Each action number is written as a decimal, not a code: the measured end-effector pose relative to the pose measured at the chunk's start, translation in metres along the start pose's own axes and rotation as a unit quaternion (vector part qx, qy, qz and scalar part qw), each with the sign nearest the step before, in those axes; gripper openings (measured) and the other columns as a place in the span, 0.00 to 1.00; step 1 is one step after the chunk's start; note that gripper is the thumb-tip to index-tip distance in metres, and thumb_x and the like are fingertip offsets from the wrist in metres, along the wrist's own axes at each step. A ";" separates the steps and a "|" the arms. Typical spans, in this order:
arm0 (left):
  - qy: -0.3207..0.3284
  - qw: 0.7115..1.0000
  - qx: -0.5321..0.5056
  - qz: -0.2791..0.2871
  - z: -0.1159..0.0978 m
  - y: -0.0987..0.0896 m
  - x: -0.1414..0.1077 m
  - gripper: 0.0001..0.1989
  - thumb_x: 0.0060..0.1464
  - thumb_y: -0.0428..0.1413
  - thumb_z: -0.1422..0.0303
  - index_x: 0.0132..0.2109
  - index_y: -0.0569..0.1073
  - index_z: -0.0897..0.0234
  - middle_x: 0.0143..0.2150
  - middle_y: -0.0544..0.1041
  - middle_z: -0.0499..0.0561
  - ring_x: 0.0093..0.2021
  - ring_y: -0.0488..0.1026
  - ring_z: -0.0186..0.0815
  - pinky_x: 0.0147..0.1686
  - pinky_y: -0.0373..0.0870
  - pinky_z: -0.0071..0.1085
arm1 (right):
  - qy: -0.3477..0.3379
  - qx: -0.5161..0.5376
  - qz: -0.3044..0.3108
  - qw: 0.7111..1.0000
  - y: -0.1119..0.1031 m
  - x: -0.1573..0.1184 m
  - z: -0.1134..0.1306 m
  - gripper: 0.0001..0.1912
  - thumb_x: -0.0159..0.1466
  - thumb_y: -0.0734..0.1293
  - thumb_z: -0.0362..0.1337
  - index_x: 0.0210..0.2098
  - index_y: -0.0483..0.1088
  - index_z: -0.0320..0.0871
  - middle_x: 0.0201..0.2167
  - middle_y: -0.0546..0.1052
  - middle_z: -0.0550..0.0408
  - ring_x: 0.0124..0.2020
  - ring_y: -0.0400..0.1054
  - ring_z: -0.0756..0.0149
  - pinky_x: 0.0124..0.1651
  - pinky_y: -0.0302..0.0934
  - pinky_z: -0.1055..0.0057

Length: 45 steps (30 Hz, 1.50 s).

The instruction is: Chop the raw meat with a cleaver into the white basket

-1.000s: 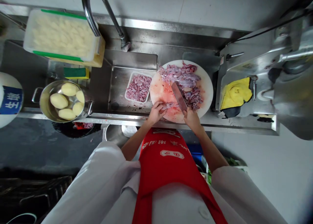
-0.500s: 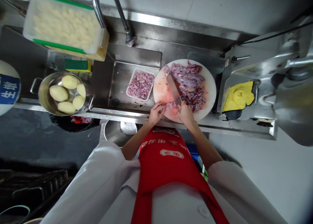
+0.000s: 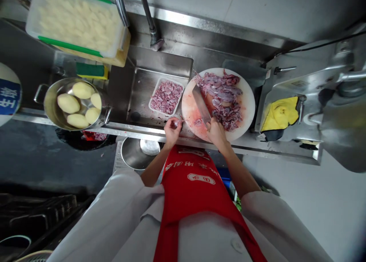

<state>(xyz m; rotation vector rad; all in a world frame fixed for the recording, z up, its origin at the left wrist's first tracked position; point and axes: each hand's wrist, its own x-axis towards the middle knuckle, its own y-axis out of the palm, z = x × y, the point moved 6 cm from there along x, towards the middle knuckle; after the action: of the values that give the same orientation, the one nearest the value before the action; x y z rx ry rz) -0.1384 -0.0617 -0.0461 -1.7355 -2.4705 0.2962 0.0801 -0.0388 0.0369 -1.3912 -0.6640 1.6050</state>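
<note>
My right hand (image 3: 216, 133) grips the handle of a cleaver (image 3: 201, 105), whose broad blade lies slanted over the round white cutting board (image 3: 190, 98). Raw pinkish-purple meat strips (image 3: 220, 88), perhaps offal, are heaped on the board's far and right side. A small meat scrap (image 3: 198, 122) rests left of the blade on the red-stained surface. Off the board's left edge, my left hand (image 3: 172, 131) has its fingers closed on a small pale piece of meat. Just beyond that hand, a white plastic tub (image 3: 150, 104) full of chopped meat stands in the sink.
A steel pot (image 3: 50, 115) with several peeled potatoes sits to the left. Behind it are a green-and-yellow sponge (image 3: 90, 70) and a large clear container (image 3: 77, 24). The faucet (image 3: 153, 35) hangs over the sink (image 3: 140, 83). At right lies a yellow cloth (image 3: 280, 113).
My left hand has moved left off the board, taking a small piece of meat with it. The cleaver stays in my right hand over the board. The view has shifted slightly.
</note>
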 end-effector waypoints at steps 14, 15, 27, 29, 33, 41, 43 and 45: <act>0.154 0.967 0.078 0.186 -0.033 0.056 0.026 0.07 0.58 0.58 0.70 0.45 0.75 0.58 0.50 0.73 0.55 0.50 0.73 0.39 0.49 0.74 0.37 | 0.031 -0.017 0.001 0.999 -0.003 0.008 -0.029 0.14 0.72 0.58 0.34 0.52 0.66 0.33 0.41 0.78 0.38 0.44 0.74 0.53 0.41 0.59 0.67; 0.156 0.967 0.094 0.179 -0.031 0.051 0.025 0.09 0.57 0.59 0.70 0.46 0.75 0.58 0.51 0.73 0.55 0.52 0.72 0.41 0.52 0.72 0.40 | 0.029 -0.020 -0.007 0.999 -0.012 0.005 -0.027 0.14 0.72 0.58 0.34 0.52 0.66 0.32 0.40 0.78 0.38 0.43 0.74 0.54 0.41 0.59 0.67; 0.170 0.964 0.150 0.136 -0.011 0.039 0.023 0.06 0.64 0.54 0.67 0.44 0.75 0.63 0.47 0.77 0.56 0.50 0.72 0.41 0.55 0.69 0.42 | -0.042 0.010 0.025 0.999 0.018 0.036 0.066 0.15 0.73 0.59 0.39 0.53 0.65 0.34 0.45 0.78 0.36 0.45 0.74 0.56 0.44 0.61 0.69; 0.179 0.956 0.167 0.161 -0.010 0.044 0.027 0.08 0.66 0.51 0.67 0.44 0.75 0.63 0.45 0.77 0.56 0.50 0.72 0.41 0.55 0.69 0.43 | -0.064 0.041 0.019 0.997 0.015 0.041 0.052 0.15 0.72 0.60 0.40 0.51 0.66 0.35 0.44 0.79 0.38 0.45 0.74 0.56 0.44 0.61 0.69; 0.211 0.942 0.191 0.178 -0.026 0.067 0.030 0.12 0.67 0.48 0.68 0.51 0.73 0.62 0.58 0.72 0.59 0.63 0.65 0.42 0.63 0.65 0.44 | -0.037 0.086 -0.068 0.993 -0.010 0.025 -0.011 0.14 0.71 0.58 0.38 0.48 0.68 0.34 0.38 0.78 0.38 0.40 0.72 0.54 0.42 0.61 0.64; 0.270 0.839 0.333 0.335 -0.047 0.177 -0.014 0.20 0.62 0.55 0.61 0.59 0.73 0.61 0.62 0.68 0.61 0.67 0.59 0.54 0.66 0.56 0.53 | 0.105 0.204 -0.292 0.929 -0.020 -0.065 -0.147 0.20 0.66 0.59 0.49 0.45 0.68 0.39 0.35 0.77 0.41 0.38 0.71 0.52 0.39 0.62 0.62; 0.273 0.824 0.355 0.348 -0.044 0.180 -0.013 0.16 0.63 0.53 0.65 0.54 0.76 0.63 0.57 0.71 0.61 0.62 0.63 0.52 0.64 0.58 0.50 | 0.133 0.218 -0.299 0.920 -0.011 -0.080 -0.164 0.20 0.65 0.60 0.49 0.43 0.69 0.39 0.33 0.77 0.42 0.36 0.70 0.53 0.38 0.62 0.62; 0.277 0.822 0.364 0.339 -0.043 0.177 -0.005 0.17 0.62 0.53 0.65 0.55 0.76 0.64 0.58 0.71 0.61 0.62 0.63 0.51 0.63 0.59 0.48 | 0.159 0.226 -0.295 0.915 -0.003 -0.089 -0.175 0.19 0.64 0.60 0.50 0.42 0.69 0.40 0.31 0.76 0.44 0.34 0.70 0.55 0.37 0.62 0.63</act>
<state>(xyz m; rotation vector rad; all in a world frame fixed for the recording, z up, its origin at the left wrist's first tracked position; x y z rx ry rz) 0.0346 -0.0042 -0.0426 -1.8651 -1.0522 0.5849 0.2474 -0.1416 0.0428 -0.9485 -0.4205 0.9411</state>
